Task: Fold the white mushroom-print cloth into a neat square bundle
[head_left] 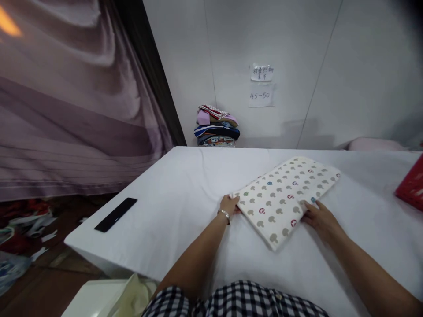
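Observation:
A folded white cloth (pixel 280 193) printed with grey, red, blue and green mushroom shapes lies at a slant over the white table. My left hand (pixel 230 205), with a silver bracelet at the wrist, pinches its left corner. On the near right edge, my right hand (pixel 319 219) grips the cloth, thumb on top and the other fingers tucked beneath. Parts of the fingers of both hands are hidden under the fabric.
A black phone-like slab (pixel 116 214) rests near the left edge of the white table (pixel 178 185). Folded clothes (pixel 218 127) are stacked by the wall. At right is a red object (pixel 411 185). A pale stool or bin (pixel 99 297) stands at lower left.

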A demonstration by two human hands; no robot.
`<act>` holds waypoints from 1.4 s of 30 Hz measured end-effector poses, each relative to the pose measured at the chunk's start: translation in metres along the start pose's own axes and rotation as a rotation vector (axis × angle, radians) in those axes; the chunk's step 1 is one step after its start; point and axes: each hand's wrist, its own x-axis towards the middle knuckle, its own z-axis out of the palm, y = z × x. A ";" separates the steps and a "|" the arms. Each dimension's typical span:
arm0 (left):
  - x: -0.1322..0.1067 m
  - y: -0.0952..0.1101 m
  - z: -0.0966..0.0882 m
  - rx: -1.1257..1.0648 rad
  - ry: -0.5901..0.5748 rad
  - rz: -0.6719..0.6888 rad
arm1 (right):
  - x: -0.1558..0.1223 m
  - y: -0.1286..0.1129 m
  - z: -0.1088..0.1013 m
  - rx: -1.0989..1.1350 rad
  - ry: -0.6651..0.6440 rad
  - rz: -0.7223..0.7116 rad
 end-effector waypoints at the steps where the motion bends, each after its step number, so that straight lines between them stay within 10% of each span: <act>1: 0.000 -0.001 0.004 0.008 0.003 0.005 | 0.000 -0.001 0.002 0.019 -0.018 0.027; 6: -0.035 -0.028 0.027 0.083 -0.142 -0.036 | 0.027 -0.022 -0.020 0.041 0.290 -0.062; 10: -0.064 -0.045 0.028 0.205 -0.342 -0.022 | 0.022 -0.026 -0.044 -0.075 0.211 0.108; 17: -0.045 -0.025 0.010 0.778 -0.095 0.466 | -0.046 0.001 -0.031 -0.035 0.157 0.080; 21: -0.044 -0.021 0.010 0.996 -0.062 0.522 | -0.070 0.011 -0.026 -0.128 0.086 0.022; 28: -0.057 -0.026 -0.004 1.069 -0.136 0.515 | -0.082 0.010 -0.056 -0.997 0.073 -0.184; 31: -0.055 -0.016 -0.002 1.014 -0.101 0.587 | -0.085 -0.005 -0.036 -1.190 0.141 -0.525; 33: -0.051 -0.007 0.007 1.019 -0.110 0.640 | -0.086 -0.011 -0.007 -1.097 -0.052 -0.654; 38: -0.040 -0.002 0.032 1.145 -0.194 0.562 | -0.073 0.006 0.065 -1.131 -0.288 -0.792; 42: -0.039 -0.013 0.035 1.154 -0.149 0.632 | -0.064 0.032 0.078 -1.319 -0.234 -0.814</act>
